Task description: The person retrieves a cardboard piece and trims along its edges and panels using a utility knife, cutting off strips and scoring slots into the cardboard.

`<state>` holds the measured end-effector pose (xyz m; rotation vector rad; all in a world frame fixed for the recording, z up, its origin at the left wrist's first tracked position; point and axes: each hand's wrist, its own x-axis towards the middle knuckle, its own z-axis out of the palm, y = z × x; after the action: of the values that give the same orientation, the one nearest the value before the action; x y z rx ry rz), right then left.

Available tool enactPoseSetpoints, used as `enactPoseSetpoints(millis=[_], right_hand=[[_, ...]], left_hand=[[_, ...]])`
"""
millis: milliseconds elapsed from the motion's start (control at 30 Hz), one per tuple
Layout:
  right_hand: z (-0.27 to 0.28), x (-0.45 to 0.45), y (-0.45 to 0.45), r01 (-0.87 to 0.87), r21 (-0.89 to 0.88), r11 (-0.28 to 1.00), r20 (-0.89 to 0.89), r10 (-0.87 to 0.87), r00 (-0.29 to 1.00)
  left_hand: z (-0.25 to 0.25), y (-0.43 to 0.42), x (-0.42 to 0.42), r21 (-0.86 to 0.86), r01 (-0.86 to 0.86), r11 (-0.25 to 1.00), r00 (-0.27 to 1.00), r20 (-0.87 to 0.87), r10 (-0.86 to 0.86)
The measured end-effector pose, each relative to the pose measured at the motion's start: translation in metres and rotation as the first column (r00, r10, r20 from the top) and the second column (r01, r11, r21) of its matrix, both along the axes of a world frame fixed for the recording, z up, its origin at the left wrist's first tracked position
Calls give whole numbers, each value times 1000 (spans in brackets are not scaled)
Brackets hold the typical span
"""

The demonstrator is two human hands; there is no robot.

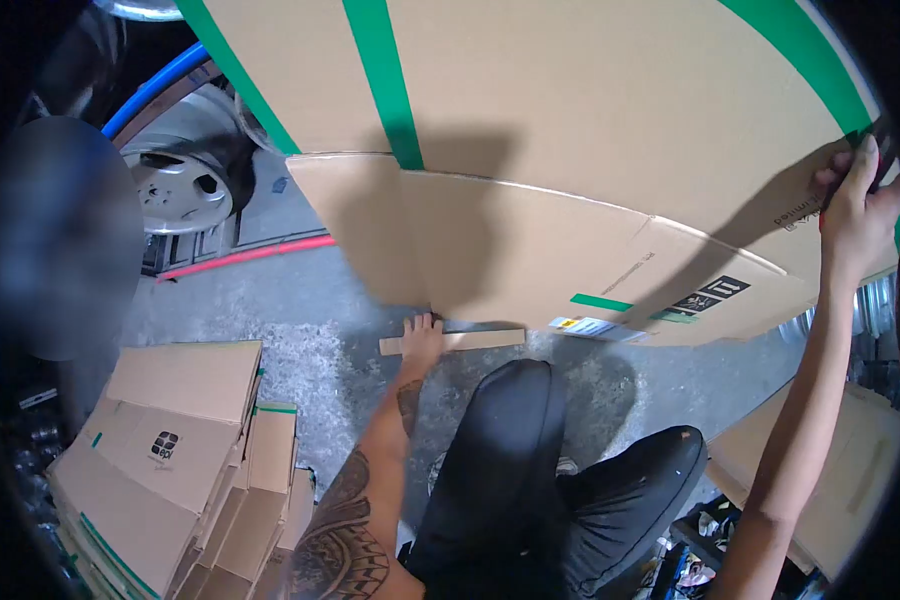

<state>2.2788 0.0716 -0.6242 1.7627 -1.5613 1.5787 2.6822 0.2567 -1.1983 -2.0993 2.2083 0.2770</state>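
The big cardboard sheet (pixel 570 110) stands in front of the knees; the left hand (pixel 422 340) lies over a narrow cardboard strip (pixel 485 340) on the floor (pixel 300 290), fingers slightly spread, tips at the sheet's lower edge; the right hand (pixel 860 205) has bent fingers at its right side, whether closed on it I can't tell.

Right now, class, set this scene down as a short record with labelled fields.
Main item: large cardboard piece, creased, with green tape
Left hand: over a narrow cardboard strip, at the large piece's lower edge
Right hand: at the large piece's right side; its grip is unclear
Lower left: piled cardboard
Upper left: wheel, red bar
Floor: grey, patchy
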Motion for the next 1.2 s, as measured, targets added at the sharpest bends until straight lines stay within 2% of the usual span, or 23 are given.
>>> enactPoseSetpoints(millis=[33, 67, 133, 233, 333, 367, 400, 433, 467, 500, 533, 567, 600, 667, 733, 767, 867, 900, 933, 1000, 1033, 1067, 1200], right_hand=[[1, 1, 0, -10, 0, 1000, 9, 10, 1000], [3, 2, 1, -20, 1, 1000, 17, 20, 1000], [3, 7, 4, -44, 3, 999, 47, 44, 998], [6, 10, 7, -9, 3, 1000, 6, 9, 1000], [8, 11, 7, 18, 16, 1000, 8, -18, 1000], [8, 11, 8, 9, 28, 1000, 12, -9, 1000], [9, 9, 10, -5, 8, 1000, 0, 5, 1000], [8, 5, 0, -92, -289, 953, -170, 44, 984], [7, 1, -8, -115, -387, 915, -200, 39, 979], [7, 4, 6, -102, -202, 974, -102, 82, 991], [6, 4, 6, -113, -158, 981, -66, 104, 992], [9, 6, 10, -123, -142, 982, -45, 118, 992], [8, 4, 4, -121, -276, 954, -94, 99, 991], [11, 2, 6, -148, -289, 946, -76, 131, 988], [10, 1, 10, -146, -185, 972, -31, 142, 989], [8, 0, 7, -169, -209, 963, -16, 169, 985], [7, -5, 0, -204, -241, 949, -17, 206, 978], [6, -5, 1, -214, -234, 948, -16, 216, 976], [5, -5, 1, -224, -227, 948, -14, 227, 974], [7, -5, 2, -238, -247, 939, -22, 240, 970], [7, -7, 7, -211, -67, 975, -32, 210, 977], [8, -7, 8, -220, -70, 973, -32, 218, 975], [12, -10, 11, -230, -87, 969, -34, 228, 973]], left_hand=[[-1, -4, 2, -43, 57, 997, 998, 24, -56], [0, -5, 2, 124, -4, 992, 998, -60, 12], [80, -11, 1, 451, -77, 889, 968, -179, 174], [184, -15, 27, 268, 136, 954, 887, -461, 3], [294, -47, 48, 35, 323, 946, 910, -285, -301], [357, -58, 35, -99, 462, 882, 885, -24, -466], [425, -69, 16, -195, 615, 764, 783, 258, -565], [477, -82, -2, -258, 651, 714, 748, 376, -547], [526, -91, -21, -314, 685, 657, 710, 488, -507], [577, -98, -46, -417, 714, 562, 692, 540, -478], [619, -105, -75, -505, 731, 458, 681, 584, -442], [653, -116, -99, -544, 776, 319, 630, 647, -429], [681, -129, -123, -563, 806, 181, 583, 704, -405], [724, -157, -167, -499, 864, 62, 477, 776, -411], [745, -183, -201, -484, 870, -94, 400, 805, -439], [751, -193, -211, -477, 872, -110, 390, 813, -433], [739, -200, -236, -859, 470, -203, 721, 506, -473], [730, -207, -233, -884, 428, -189, 779, 467, -420], [718, -215, -230, -920, 363, -149, 799, 390, -459], [704, -212, -230, -923, 377, -82, 854, 381, -355], [700, -207, -228, -909, 415, -21, 858, 399, -323], [698, -202, -227, -893, 448, 43, 860, 418, -293], [700, -196, -226, -886, 453, 104, 841, 385, -381]])
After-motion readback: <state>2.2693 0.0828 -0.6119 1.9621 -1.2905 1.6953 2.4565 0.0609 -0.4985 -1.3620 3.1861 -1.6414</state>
